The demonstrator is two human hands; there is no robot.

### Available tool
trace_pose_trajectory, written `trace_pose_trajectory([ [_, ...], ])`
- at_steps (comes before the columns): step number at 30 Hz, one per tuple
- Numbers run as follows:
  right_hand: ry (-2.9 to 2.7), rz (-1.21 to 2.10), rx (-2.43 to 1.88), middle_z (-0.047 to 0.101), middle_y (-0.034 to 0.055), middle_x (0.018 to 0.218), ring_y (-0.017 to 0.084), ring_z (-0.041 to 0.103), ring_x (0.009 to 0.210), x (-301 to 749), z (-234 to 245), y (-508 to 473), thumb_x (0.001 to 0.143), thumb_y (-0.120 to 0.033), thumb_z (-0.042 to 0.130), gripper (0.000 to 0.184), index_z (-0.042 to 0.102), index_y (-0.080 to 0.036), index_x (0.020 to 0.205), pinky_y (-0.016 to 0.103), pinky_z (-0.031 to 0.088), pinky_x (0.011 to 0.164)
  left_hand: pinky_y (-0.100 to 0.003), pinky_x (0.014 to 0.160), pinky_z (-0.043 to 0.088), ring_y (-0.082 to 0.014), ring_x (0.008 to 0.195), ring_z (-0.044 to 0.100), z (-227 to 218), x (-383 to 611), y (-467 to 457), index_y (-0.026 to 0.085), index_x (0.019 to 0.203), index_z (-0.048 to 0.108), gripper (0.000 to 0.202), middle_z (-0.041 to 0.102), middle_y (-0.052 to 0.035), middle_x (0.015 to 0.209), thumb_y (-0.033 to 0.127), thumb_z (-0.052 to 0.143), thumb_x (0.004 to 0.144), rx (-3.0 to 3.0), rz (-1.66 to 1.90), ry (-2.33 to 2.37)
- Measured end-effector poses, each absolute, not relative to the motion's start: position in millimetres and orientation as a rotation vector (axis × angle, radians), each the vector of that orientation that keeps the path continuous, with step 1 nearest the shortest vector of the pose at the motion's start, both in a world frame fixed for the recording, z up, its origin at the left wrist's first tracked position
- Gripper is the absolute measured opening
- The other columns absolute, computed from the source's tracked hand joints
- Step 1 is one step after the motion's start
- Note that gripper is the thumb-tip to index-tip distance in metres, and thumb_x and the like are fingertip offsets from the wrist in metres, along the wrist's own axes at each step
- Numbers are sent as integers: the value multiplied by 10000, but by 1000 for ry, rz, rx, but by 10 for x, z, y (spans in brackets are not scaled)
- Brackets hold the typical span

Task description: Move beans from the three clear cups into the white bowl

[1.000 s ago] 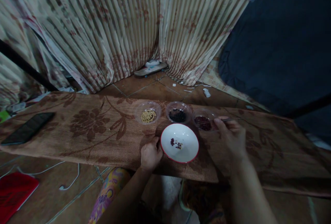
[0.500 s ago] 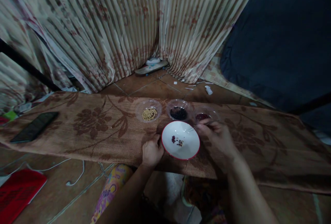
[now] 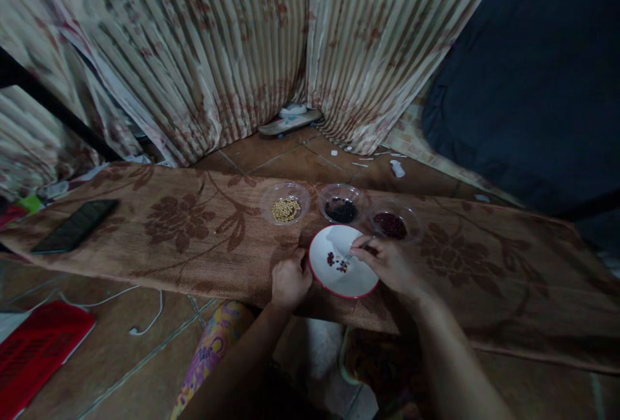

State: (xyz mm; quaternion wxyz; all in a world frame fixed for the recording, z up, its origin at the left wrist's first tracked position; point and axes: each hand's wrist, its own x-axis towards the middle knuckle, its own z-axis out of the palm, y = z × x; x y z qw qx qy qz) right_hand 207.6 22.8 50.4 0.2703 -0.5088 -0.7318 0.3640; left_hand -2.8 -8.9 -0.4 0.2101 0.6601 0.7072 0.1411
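Note:
A white bowl with a red rim (image 3: 322, 278) sits near the front edge of the cloth-covered bench, a few dark red and pale beans (image 3: 339, 263) lying at its bottom. My left hand (image 3: 292, 280) is closed at the bowl's left rim, gripping it. Over the bowl's right side, my right hand (image 3: 382, 262) pinches thin metal tweezers (image 3: 367, 241), whose tips point down toward the beans. Behind the bowl stand three clear plastic bowls: one with yellow soybeans (image 3: 285, 210), one with black beans (image 3: 340, 210), one with dark red beans (image 3: 390, 225).
A dark phone (image 3: 75, 226) lies at the bench's left end on the brown floral cloth (image 3: 232, 258). Striped curtains (image 3: 252, 52) hang behind. A skateboard (image 3: 290, 123) and white scraps lie on the tiled floor; a red bag (image 3: 43, 355) and white cable are lower left.
My right hand has moved left and down from beside the red-bean bowl to over the white bowl, tweezers still in it. My left hand stays at the rim. The view has shifted slightly.

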Motion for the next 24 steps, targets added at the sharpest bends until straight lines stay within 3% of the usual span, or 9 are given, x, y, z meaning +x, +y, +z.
trace_pose_trajectory([
  [24,-1993,943,-1386,672,7,789,171,606,698,2068,472,234,844,-442,503,262,633,-214,843,263,452,651,-216,670,374,-140,784,626,-46,-31,-95,239,962,615,241,696,-22,852,321,413,859,1856,423,1971],
])
